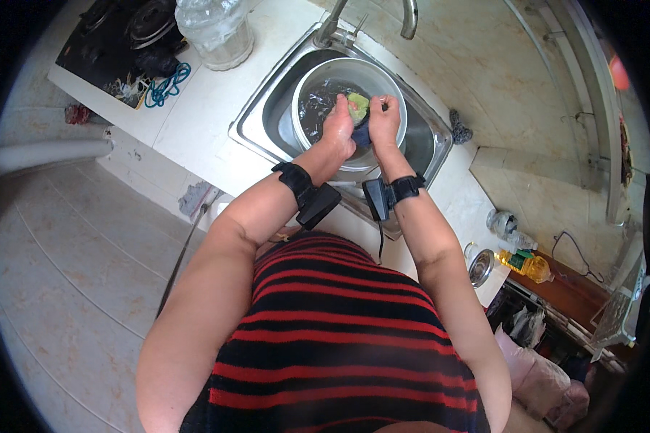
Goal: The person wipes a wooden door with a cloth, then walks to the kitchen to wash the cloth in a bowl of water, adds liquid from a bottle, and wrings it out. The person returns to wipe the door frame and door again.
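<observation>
Over a round metal pot (301, 127) of water, my left hand (337, 127) and my right hand (384, 122) are close together. Between them is a wet cloth, with a yellow-green part (359, 106) at the top and a dark blue part (362, 134) below. The fingers of my left hand press against the green part. My right hand is curled at the cloth's right side, its fingertips partly hidden. The pot stands in a stainless steel sink (279, 116), and dark, rippled water (315, 111) shows at its left.
A curved faucet (409, 21) rises behind the sink. Left of it, a large clear plastic jar (216, 38) stands on the white counter (195, 122) near a teal cord (168, 85). A dark scrubber (460, 127) lies right; an oil bottle (525, 265) and metal bowl (481, 267) are further right.
</observation>
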`<action>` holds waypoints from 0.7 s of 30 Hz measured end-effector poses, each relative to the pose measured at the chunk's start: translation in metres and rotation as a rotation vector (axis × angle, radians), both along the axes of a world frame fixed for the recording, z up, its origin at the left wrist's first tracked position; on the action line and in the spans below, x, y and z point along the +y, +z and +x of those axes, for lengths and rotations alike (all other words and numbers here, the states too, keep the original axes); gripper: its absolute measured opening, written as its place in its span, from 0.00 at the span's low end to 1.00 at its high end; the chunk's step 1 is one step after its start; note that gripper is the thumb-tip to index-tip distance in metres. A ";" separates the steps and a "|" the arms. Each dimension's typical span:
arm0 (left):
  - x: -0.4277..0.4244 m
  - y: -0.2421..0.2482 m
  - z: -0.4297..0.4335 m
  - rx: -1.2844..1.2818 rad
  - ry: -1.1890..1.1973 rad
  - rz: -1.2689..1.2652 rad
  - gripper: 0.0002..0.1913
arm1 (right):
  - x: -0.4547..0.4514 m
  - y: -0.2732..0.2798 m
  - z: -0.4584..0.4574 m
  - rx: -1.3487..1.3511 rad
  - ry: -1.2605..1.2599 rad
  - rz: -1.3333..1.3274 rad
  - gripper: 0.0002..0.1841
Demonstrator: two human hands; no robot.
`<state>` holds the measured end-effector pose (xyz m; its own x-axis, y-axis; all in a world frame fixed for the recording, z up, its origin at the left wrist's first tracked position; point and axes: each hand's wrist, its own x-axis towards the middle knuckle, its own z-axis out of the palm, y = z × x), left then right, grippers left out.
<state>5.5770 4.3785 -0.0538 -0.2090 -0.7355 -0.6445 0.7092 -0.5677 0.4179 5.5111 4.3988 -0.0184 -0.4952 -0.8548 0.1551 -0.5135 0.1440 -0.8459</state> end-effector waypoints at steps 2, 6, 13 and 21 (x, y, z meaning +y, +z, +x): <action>-0.004 0.001 0.005 -0.087 -0.019 -0.115 0.22 | 0.002 0.000 0.003 -0.055 0.038 -0.076 0.08; -0.006 0.000 0.012 -0.256 -0.080 -0.319 0.19 | 0.008 0.004 0.010 0.129 0.258 -0.063 0.08; 0.004 0.002 -0.011 -0.020 -0.010 -0.344 0.15 | 0.001 -0.007 -0.011 -0.563 -0.097 -0.054 0.19; 0.021 0.016 -0.008 0.005 -0.329 -0.320 0.34 | 0.012 -0.011 -0.039 -0.757 0.119 0.421 0.22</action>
